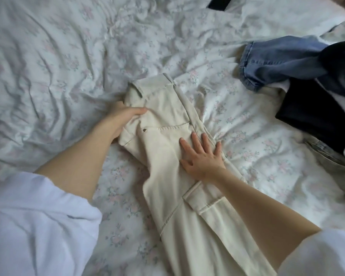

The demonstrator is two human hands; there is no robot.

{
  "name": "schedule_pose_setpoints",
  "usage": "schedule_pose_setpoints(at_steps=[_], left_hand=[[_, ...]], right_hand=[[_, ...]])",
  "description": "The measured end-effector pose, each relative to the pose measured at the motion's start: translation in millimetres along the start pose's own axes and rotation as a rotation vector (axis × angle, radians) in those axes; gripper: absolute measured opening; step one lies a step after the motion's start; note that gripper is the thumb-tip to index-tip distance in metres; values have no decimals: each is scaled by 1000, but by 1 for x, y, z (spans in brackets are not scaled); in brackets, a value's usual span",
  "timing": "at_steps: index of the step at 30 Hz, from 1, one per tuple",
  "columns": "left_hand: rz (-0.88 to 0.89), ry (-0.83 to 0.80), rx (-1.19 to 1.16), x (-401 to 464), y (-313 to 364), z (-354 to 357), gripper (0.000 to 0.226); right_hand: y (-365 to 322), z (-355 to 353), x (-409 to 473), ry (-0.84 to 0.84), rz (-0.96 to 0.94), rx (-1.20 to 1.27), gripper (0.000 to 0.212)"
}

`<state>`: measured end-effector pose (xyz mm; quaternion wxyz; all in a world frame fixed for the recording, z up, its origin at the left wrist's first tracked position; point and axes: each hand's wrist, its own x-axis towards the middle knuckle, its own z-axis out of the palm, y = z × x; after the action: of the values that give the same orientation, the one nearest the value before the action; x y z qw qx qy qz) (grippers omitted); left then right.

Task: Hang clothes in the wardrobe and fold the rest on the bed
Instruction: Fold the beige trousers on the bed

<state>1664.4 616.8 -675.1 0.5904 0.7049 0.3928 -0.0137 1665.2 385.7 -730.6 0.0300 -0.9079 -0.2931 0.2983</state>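
Note:
Cream cargo trousers (167, 108) lie lengthwise on the bed, folded leg on leg, waistband pointing away from me. My left hand (120, 118) grips their left edge near the waist, thumb on top and fingers tucked under the cloth. My right hand (202, 156) rests flat on the hip area with fingers spread, just below the pocket seam. A cargo pocket flap shows lower down by my right forearm.
The bed is covered by a crumpled white floral duvet (68, 56). At the right lies a heap of clothes: blue jeans (277, 60), a dark garment (315, 112), a grey-green piece (335, 162). Another dark item (219, 3) lies at the top edge.

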Motion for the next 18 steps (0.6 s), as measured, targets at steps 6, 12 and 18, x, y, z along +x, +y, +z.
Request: schedule_pose_setpoints(at_steps=[6,12,18], left_hand=[[639,137,659,-72,15,32,38],[1310,-189,799,-159,-34,63,42],[1324,-400,765,-218,-79,61,50]], right_hand=[[7,-50,-32,305,312,1553,35],[44,-91,-96,144,211,1793,55],[46,-45,-159,256,373,1299,19]])
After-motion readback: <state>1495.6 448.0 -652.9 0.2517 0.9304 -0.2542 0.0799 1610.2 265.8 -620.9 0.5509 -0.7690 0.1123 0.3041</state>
